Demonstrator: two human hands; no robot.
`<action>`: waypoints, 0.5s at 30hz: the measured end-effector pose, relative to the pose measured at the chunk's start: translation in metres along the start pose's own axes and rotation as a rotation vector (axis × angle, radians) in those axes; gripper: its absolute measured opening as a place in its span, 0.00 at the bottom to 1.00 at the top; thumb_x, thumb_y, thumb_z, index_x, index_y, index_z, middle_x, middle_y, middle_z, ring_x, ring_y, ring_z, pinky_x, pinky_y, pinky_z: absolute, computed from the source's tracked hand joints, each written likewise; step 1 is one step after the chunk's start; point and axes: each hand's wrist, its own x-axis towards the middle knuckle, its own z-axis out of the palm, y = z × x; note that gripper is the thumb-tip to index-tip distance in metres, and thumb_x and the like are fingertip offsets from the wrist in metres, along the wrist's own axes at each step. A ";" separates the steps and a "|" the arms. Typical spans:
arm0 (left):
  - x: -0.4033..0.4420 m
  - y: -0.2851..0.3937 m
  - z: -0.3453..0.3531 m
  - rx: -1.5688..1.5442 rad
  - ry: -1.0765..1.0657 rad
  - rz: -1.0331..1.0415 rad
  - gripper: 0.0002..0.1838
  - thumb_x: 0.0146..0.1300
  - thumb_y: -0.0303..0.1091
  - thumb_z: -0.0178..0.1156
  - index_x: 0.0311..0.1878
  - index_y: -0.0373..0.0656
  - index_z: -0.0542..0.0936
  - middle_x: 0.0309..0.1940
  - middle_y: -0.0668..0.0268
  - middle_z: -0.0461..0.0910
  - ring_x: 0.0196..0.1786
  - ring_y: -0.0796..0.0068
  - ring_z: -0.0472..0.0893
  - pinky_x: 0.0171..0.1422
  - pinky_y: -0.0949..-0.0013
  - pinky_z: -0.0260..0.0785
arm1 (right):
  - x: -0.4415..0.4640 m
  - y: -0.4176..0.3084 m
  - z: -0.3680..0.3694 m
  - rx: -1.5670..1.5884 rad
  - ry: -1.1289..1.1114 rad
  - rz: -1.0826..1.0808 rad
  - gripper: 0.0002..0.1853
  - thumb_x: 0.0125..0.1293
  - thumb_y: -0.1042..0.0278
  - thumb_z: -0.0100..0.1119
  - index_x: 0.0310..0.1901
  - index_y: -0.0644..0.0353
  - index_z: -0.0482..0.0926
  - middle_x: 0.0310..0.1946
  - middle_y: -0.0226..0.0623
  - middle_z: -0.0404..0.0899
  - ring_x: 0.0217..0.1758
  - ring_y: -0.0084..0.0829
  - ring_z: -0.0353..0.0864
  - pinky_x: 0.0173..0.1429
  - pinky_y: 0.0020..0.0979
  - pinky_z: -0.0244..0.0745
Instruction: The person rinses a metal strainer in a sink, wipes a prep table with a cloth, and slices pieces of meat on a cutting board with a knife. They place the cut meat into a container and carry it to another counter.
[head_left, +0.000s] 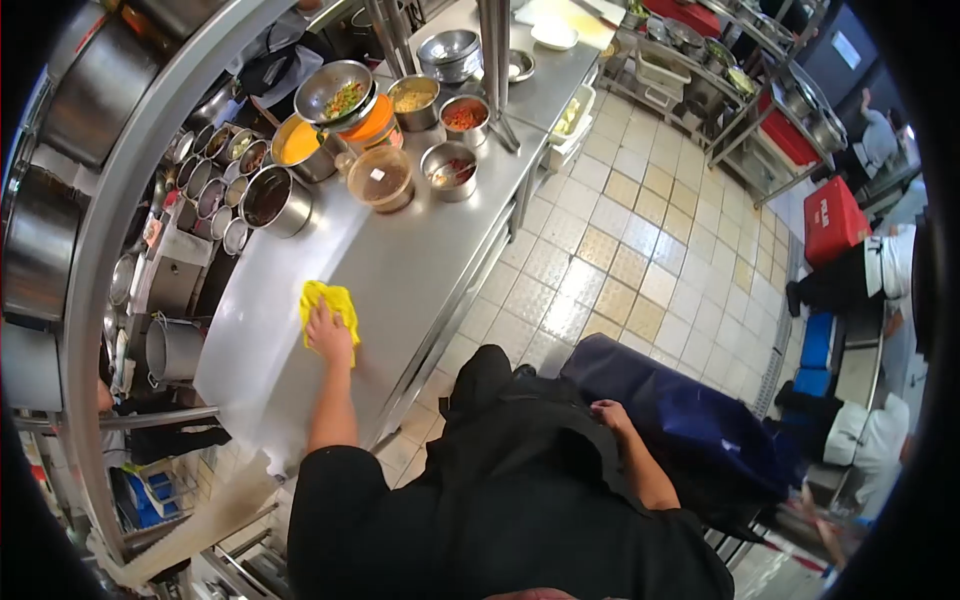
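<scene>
Yellow cloth [343, 303] lay bunched on the bare near stretch of the steel bench [262, 350], and I had the left hand [328, 335] on top of it, fingers reaching forward over the fabric. Whether those fingers pinched the cloth or merely pressed on it, I could not tell from my view. The right hand [607, 413] was well apart from it, at the edge of a dark blue cover [680, 410], its fingers partly bent; I could not make out whether they gripped anything.

Farther along the bench I saw a cluster of containers: a steel pot [294, 214] with dark contents, a plastic tub [381, 197] of something brown just beside it, and a smaller pan [452, 185] with reddish remains. Behind the tub stood an orange container [375, 127], near a steel bowl [316, 97] of chopped vegetables. Pale tiled floor [610, 255] showed to the right of the bench.
</scene>
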 end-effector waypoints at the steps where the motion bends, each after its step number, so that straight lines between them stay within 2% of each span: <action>1: -0.016 0.029 -0.008 0.016 -0.021 0.023 0.30 0.64 0.49 0.58 0.70 0.62 0.67 0.69 0.62 0.65 0.67 0.55 0.64 0.66 0.45 0.57 | 0.005 -0.023 -0.006 0.054 0.002 0.043 0.12 0.65 0.70 0.60 0.49 0.63 0.77 0.30 0.34 0.79 0.26 0.28 0.78 0.29 0.29 0.74; 2: -0.031 0.057 -0.014 0.017 -0.016 0.038 0.30 0.64 0.50 0.58 0.70 0.61 0.68 0.69 0.62 0.65 0.66 0.55 0.65 0.65 0.45 0.57 | 0.008 -0.050 -0.002 0.111 0.003 0.084 0.13 0.65 0.69 0.59 0.50 0.62 0.76 0.32 0.35 0.80 0.26 0.29 0.79 0.29 0.29 0.75; 3: -0.045 0.085 -0.018 0.018 -0.011 0.055 0.30 0.64 0.51 0.58 0.69 0.60 0.69 0.69 0.61 0.66 0.66 0.55 0.65 0.64 0.46 0.57 | 0.024 -0.059 -0.001 0.115 0.045 0.019 0.13 0.66 0.68 0.58 0.50 0.61 0.76 0.34 0.36 0.80 0.27 0.29 0.81 0.30 0.30 0.76; 4: -0.054 0.113 -0.020 0.022 -0.009 0.076 0.30 0.63 0.51 0.58 0.69 0.60 0.70 0.68 0.61 0.66 0.65 0.55 0.66 0.64 0.46 0.57 | 0.029 -0.078 -0.001 0.082 0.025 -0.010 0.12 0.68 0.66 0.57 0.50 0.61 0.75 0.36 0.37 0.79 0.33 0.34 0.82 0.36 0.34 0.79; 7: -0.064 0.179 -0.022 -0.037 -0.044 0.179 0.30 0.62 0.53 0.59 0.68 0.59 0.71 0.67 0.61 0.67 0.62 0.55 0.67 0.62 0.47 0.57 | 0.051 -0.121 0.002 0.090 -0.060 -0.070 0.11 0.68 0.67 0.56 0.49 0.61 0.75 0.37 0.37 0.78 0.33 0.34 0.82 0.36 0.34 0.79; 10: -0.044 0.234 -0.002 -0.162 -0.053 0.415 0.30 0.62 0.53 0.59 0.68 0.59 0.72 0.66 0.62 0.68 0.61 0.56 0.67 0.60 0.49 0.58 | 0.071 -0.160 -0.001 0.061 -0.120 -0.045 0.09 0.68 0.68 0.56 0.47 0.60 0.74 0.36 0.37 0.78 0.34 0.33 0.82 0.36 0.34 0.78; 12: -0.023 0.282 0.003 -0.187 -0.111 0.481 0.29 0.62 0.52 0.59 0.67 0.59 0.72 0.66 0.62 0.67 0.62 0.57 0.67 0.61 0.50 0.59 | 0.090 -0.171 -0.010 0.014 -0.161 -0.019 0.09 0.68 0.68 0.56 0.47 0.59 0.74 0.35 0.36 0.78 0.35 0.33 0.82 0.36 0.33 0.78; 13: -0.011 0.303 0.004 -0.203 -0.138 0.519 0.29 0.62 0.52 0.59 0.67 0.59 0.73 0.67 0.62 0.67 0.62 0.58 0.67 0.61 0.50 0.60 | 0.129 -0.149 -0.025 -0.084 -0.164 -0.055 0.11 0.67 0.66 0.60 0.48 0.60 0.78 0.36 0.39 0.81 0.39 0.36 0.83 0.42 0.36 0.79; 15: 0.009 0.337 0.015 -0.172 -0.117 0.471 0.30 0.63 0.51 0.58 0.68 0.59 0.71 0.66 0.63 0.67 0.61 0.58 0.67 0.59 0.50 0.60 | 0.160 -0.131 -0.060 -0.459 -0.105 -0.285 0.15 0.62 0.61 0.63 0.45 0.63 0.81 0.38 0.42 0.84 0.39 0.38 0.84 0.44 0.35 0.79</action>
